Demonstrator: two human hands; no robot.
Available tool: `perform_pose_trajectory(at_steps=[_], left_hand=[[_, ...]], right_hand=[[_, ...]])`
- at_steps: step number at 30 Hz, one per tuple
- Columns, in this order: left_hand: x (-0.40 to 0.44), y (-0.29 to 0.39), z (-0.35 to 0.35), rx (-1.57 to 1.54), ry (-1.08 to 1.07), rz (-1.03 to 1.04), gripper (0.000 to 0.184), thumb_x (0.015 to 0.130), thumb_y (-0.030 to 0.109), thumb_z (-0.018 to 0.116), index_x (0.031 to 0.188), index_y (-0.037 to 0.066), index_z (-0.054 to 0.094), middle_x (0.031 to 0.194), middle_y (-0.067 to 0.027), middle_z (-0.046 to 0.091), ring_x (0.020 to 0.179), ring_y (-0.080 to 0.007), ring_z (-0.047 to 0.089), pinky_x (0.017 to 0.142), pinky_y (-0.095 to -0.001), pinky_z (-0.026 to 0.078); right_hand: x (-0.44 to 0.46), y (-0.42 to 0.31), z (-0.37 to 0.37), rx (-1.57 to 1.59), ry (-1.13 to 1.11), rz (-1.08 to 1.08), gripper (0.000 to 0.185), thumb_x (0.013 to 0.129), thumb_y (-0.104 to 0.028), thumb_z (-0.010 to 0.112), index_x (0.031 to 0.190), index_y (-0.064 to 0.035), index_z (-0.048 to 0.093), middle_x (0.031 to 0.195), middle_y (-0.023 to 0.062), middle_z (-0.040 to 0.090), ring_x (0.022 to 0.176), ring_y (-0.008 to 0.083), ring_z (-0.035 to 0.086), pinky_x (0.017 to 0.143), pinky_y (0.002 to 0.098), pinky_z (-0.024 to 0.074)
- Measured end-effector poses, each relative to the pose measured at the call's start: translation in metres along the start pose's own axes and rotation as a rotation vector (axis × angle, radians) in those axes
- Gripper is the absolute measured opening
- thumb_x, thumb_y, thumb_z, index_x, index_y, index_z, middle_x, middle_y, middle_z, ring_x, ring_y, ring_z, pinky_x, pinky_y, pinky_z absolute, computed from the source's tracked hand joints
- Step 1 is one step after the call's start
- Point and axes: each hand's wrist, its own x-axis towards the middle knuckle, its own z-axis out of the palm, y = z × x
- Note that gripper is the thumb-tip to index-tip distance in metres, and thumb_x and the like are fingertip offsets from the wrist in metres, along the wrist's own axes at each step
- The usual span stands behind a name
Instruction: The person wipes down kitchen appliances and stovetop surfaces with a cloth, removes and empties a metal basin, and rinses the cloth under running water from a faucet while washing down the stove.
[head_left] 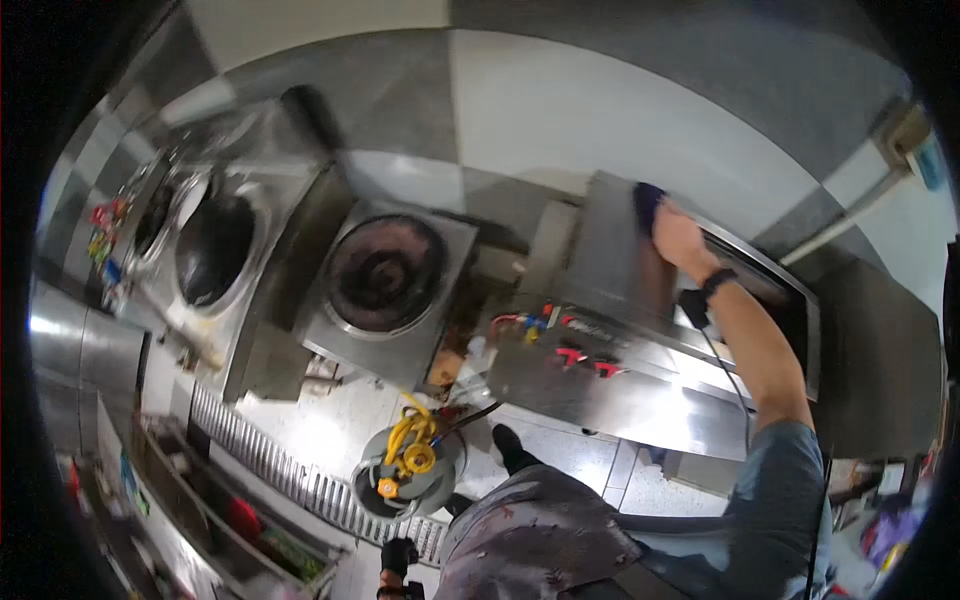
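Observation:
My right hand [680, 238] reaches out over a stainless steel cooking unit [620, 270]. Its fingers are closed on a dark cloth [649, 204], which lies against the steel near the back edge. A black band circles that wrist, and a cable hangs down from a small black device beside it. Red knobs [570, 356] sit on the unit's front panel. Low in the view, my left hand [394, 572] hangs beside my body near a gas cylinder [420, 490]. Something black covers its fingers, so I cannot make out their pose.
A round burner [387, 272] stands left of the unit, and a wok [215, 249] sits on a stove farther left. A yellow hose [408, 430] tops the cylinder. A floor drain grate [270, 450] runs past it. Steel counters [200, 500] line the lower left.

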Motion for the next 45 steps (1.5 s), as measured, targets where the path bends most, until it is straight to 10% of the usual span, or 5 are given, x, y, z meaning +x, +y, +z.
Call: perform_pose_trajectory(at_steps=[10,16,20,25,45], left_hand=[[0.001,-0.062,-0.033,-0.987,0.072,-0.243,0.016,0.086,0.023,0.066,0.084,0.009,0.071,0.071,-0.0113,0.066,0.065,-0.0288,0.066,0.059,-0.0414,0.052],[-0.02,-0.092,-0.105,-0.222,0.258,0.206,0.029,0.096,0.028,0.064,0.083,0.002,0.07,0.066,-0.0066,0.066,0.062,-0.0162,0.063,0.059,-0.0327,0.049],[-0.044,-0.005,-0.184,-0.77,0.126,0.16,0.025,0.097,0.026,0.065,0.1,0.002,0.071,0.083,-0.0069,0.071,0.073,-0.0143,0.065,0.068,-0.0296,0.052],[-0.027,0.08,-0.248,-0.784,0.203,0.604,0.038,0.102,0.025,0.062,0.131,0.0,0.061,0.126,-0.0111,0.065,0.115,-0.0183,0.061,0.1,-0.0333,0.051],[0.096,0.049,-0.377,-1.113,-0.565,0.284,0.027,0.094,0.01,0.067,0.12,0.002,0.067,0.108,-0.0073,0.072,0.095,-0.0187,0.07,0.088,-0.0326,0.056]], right_hand=[[-0.089,-0.121,-0.101,0.184,-0.04,0.23,0.034,0.093,-0.008,0.049,0.117,0.0099,0.065,0.123,0.028,0.067,0.121,0.0362,0.063,0.104,0.0399,0.0504],[-0.128,-0.292,-0.22,0.386,-0.14,0.102,0.025,0.094,-0.009,0.047,0.106,0.0044,0.065,0.105,0.028,0.068,0.099,0.0412,0.067,0.087,0.0467,0.0537],[-0.125,-0.462,-0.278,2.46,-0.265,0.085,0.023,0.102,-0.013,0.051,0.115,-0.0015,0.066,0.112,0.007,0.072,0.104,0.0217,0.067,0.092,0.0357,0.0539],[-0.104,-0.582,-0.4,3.204,-0.911,-0.055,0.037,0.103,-0.014,0.053,0.135,0.0038,0.057,0.131,0.0163,0.066,0.116,0.0272,0.066,0.105,0.0432,0.0509],[-0.093,-0.747,-0.368,2.574,-0.505,0.598,0.052,0.105,-0.035,0.056,0.149,-0.0086,0.048,0.141,0.007,0.056,0.114,0.0166,0.061,0.097,0.0338,0.0532]])
